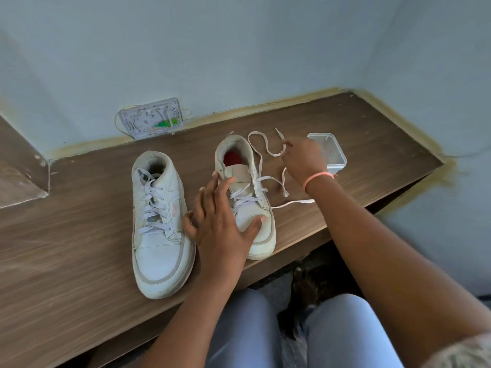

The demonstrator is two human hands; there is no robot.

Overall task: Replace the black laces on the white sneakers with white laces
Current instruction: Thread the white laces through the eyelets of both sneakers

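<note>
Pale blue walls meet at a corner behind a brown wooden table (79, 235), and from the head camera we look down on two white sneakers standing side by side on it, toes toward us.

We see the left sneaker (159, 235) fully laced with a white lace (152, 205) crossing up to its collar. Beside it stands the right sneaker (249, 197), close to the table's front edge, with a red insole showing inside. Its white lace (263, 144) is threaded through the eyelets, and the loose ends trail off to the right across the tabletop in loops.

Our left hand (220, 219) lies flat over the front of the right sneaker, fingers spread wide and straight, the thumb pressing on the toe area and the fingertips reaching the tongue. Our right hand (303, 158) is raised past the shoe, fingers curled and pinching one loose end of the lace between thumb and fingertips. A pink band (317, 177) circles that wrist.

Just behind the right hand sits a clear plastic container (333, 152). Against the back wall leans a white wall plate (152, 118) with wires and a green spot. Below the table edge we see our knees in light blue trousers (244, 330).
</note>
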